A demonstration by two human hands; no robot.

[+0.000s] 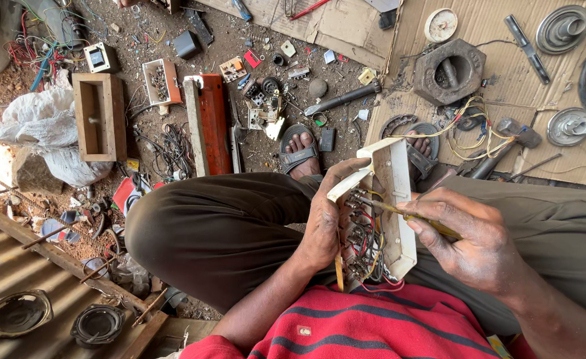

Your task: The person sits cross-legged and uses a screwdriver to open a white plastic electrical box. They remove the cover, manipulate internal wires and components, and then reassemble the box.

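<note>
The left hand [323, 223] grips a white switch box [389, 199] full of coloured wires, while the right hand [469, 242] pinches a yellow-handled screwdriver [412, 217] closed between its fingers, tip among the terminals.

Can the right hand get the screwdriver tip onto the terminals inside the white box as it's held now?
Probably yes. The left hand holds the white box open side up, and the right hand's screwdriver already points in over the terminals; only loose wires crowd them.
</note>
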